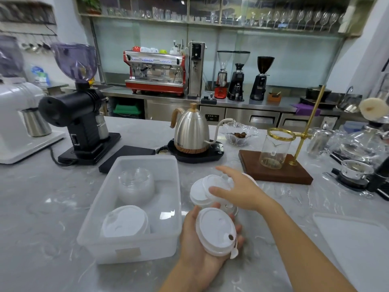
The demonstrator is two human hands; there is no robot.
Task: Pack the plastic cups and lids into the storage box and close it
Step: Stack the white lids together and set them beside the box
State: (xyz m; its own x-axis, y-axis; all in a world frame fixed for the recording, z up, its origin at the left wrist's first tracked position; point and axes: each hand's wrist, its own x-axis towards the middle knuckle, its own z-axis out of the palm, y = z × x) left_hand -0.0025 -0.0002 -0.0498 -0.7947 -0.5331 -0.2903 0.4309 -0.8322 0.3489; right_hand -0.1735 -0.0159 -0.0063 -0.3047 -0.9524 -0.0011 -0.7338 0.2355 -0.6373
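Note:
A translucent storage box (174, 209) stands open on the marble counter. Inside it are a stack of clear plastic cups (135, 187) at the far end and a stack of white lids (125, 221) at the near end. My left hand (197, 247) holds a stack of white lids (215, 230) just right of the box, fingers curled round its edge. My right hand (237, 190) hovers with spread fingers over several loose white lids (203, 191) lying on the counter. The box's flat lid (353, 247) lies at the right.
Behind the box sit a black grinder (80, 114), a black scale (128, 154) and a steel gooseneck kettle (192, 129) on its base. A wooden dripper stand with a glass carafe (273, 152) is to the right, with glassware beyond it.

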